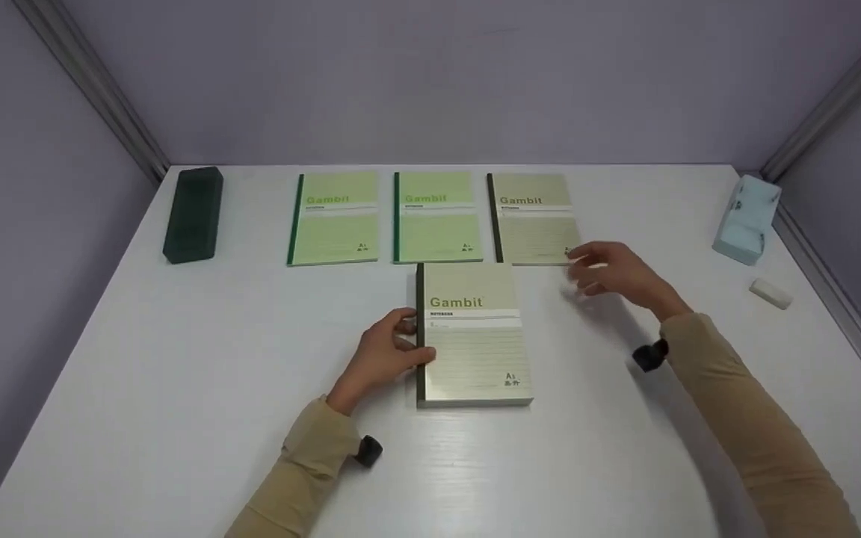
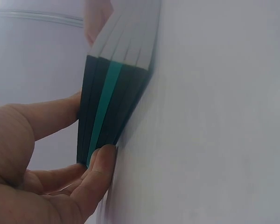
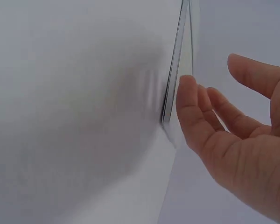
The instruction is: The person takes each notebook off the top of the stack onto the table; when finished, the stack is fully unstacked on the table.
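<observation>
A stack of notebooks (image 1: 475,359) lies in the middle of the table, a beige "Gambit" cover uppermost. Seen from the left wrist, its dark spines (image 2: 128,93) include one green one. My left hand (image 1: 386,351) holds the stack at its spine side, thumb over the cover's edge and fingers against the spines (image 2: 102,170). Behind it, a beige notebook (image 1: 535,224) lies flat at the right end of a row. My right hand (image 1: 613,273) hovers by that notebook's near right corner, fingers loosely bent and nothing between them; the right wrist view also shows this hand (image 3: 238,135).
Two green notebooks (image 1: 337,232) lie to the left in the same row. A dark green box (image 1: 193,215) is at the far left. On the right are a light blue box (image 1: 746,217) and a small white block (image 1: 771,293). Panel walls (image 1: 430,82) enclose the table.
</observation>
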Demonstrator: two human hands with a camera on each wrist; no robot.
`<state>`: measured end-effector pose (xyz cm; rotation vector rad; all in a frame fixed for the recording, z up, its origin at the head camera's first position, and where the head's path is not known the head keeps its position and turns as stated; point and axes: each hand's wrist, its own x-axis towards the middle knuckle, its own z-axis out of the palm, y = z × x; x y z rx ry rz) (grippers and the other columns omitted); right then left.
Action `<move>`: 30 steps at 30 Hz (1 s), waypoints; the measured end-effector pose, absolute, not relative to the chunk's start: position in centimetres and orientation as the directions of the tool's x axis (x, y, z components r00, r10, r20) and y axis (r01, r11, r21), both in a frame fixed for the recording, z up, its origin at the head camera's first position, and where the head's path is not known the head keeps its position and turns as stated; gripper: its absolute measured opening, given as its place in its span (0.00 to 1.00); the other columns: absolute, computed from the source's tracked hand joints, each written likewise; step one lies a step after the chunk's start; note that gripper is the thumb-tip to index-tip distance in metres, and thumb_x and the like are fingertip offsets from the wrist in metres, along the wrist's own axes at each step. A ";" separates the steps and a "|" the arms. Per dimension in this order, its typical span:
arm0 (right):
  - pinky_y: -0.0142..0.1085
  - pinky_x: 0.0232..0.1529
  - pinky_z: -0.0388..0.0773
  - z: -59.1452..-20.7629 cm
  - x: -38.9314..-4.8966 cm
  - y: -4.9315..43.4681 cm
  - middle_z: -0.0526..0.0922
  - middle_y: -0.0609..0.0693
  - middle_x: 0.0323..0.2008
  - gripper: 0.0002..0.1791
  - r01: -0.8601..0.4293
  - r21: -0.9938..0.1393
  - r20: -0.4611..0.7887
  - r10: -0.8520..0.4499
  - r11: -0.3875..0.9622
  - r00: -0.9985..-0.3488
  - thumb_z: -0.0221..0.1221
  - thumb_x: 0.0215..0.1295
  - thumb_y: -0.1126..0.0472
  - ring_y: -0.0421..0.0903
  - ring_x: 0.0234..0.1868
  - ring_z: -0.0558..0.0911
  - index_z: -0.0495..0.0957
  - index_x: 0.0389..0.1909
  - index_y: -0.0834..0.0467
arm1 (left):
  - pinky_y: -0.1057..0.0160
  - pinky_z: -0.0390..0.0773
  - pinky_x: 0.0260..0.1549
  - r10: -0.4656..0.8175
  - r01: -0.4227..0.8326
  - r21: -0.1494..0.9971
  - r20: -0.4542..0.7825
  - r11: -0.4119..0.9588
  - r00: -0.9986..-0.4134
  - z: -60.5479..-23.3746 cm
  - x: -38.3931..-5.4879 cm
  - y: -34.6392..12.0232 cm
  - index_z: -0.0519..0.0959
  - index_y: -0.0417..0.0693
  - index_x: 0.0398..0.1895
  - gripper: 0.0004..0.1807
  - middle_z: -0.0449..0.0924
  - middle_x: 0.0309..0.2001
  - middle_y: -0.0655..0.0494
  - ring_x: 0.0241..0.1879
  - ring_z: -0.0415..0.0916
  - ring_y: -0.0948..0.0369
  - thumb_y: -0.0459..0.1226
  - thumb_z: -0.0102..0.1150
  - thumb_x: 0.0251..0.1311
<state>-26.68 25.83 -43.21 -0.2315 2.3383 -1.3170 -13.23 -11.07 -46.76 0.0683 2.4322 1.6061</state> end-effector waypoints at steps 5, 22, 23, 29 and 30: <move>0.42 0.43 0.80 -44.1 -22.2 23.1 0.74 0.62 0.51 0.27 0.148 -0.837 -0.395 -0.395 0.526 -0.830 0.61 0.64 0.60 0.52 0.41 0.82 0.68 0.62 0.65 | 0.61 0.79 0.35 0.154 -0.088 0.910 -0.162 0.404 -0.975 -46.9 -13.3 -11.3 0.66 0.42 0.66 0.33 0.76 0.49 0.46 0.41 0.78 0.56 0.38 0.65 0.58; 0.42 0.42 0.81 -45.4 -17.2 19.0 0.77 0.59 0.45 0.29 0.188 -0.863 -0.410 -0.433 0.469 -0.803 0.65 0.58 0.65 0.49 0.40 0.81 0.70 0.60 0.67 | 0.60 0.80 0.39 0.158 -0.100 0.939 -0.159 0.328 -0.974 -46.9 -13.3 -11.4 0.68 0.40 0.65 0.34 0.76 0.50 0.45 0.43 0.78 0.55 0.32 0.68 0.52; 0.42 0.42 0.81 -45.4 -17.1 19.0 0.76 0.59 0.45 0.29 0.181 -0.867 -0.404 -0.442 0.464 -0.801 0.65 0.58 0.66 0.48 0.40 0.81 0.69 0.60 0.68 | 0.60 0.80 0.39 0.157 -0.094 0.940 -0.152 0.327 -0.976 -46.8 -13.3 -11.3 0.68 0.39 0.64 0.34 0.76 0.50 0.45 0.43 0.79 0.55 0.32 0.68 0.52; 0.41 0.41 0.81 -45.6 -16.8 19.1 0.76 0.58 0.44 0.28 0.134 -0.873 -0.370 -0.461 0.468 -0.806 0.65 0.58 0.66 0.48 0.40 0.79 0.70 0.59 0.68 | 0.60 0.80 0.38 0.136 -0.093 0.934 -0.148 0.345 -0.980 -46.8 -13.2 -11.1 0.69 0.39 0.63 0.34 0.77 0.49 0.46 0.42 0.78 0.55 0.32 0.69 0.51; 0.40 0.40 0.80 -45.6 -16.7 19.1 0.77 0.58 0.44 0.27 0.119 -0.870 -0.364 -0.460 0.479 -0.810 0.65 0.58 0.65 0.48 0.40 0.79 0.71 0.59 0.67 | 0.60 0.79 0.38 0.132 -0.093 0.932 -0.148 0.350 -0.980 -46.8 -13.1 -11.0 0.69 0.38 0.63 0.34 0.77 0.48 0.46 0.42 0.78 0.55 0.33 0.69 0.51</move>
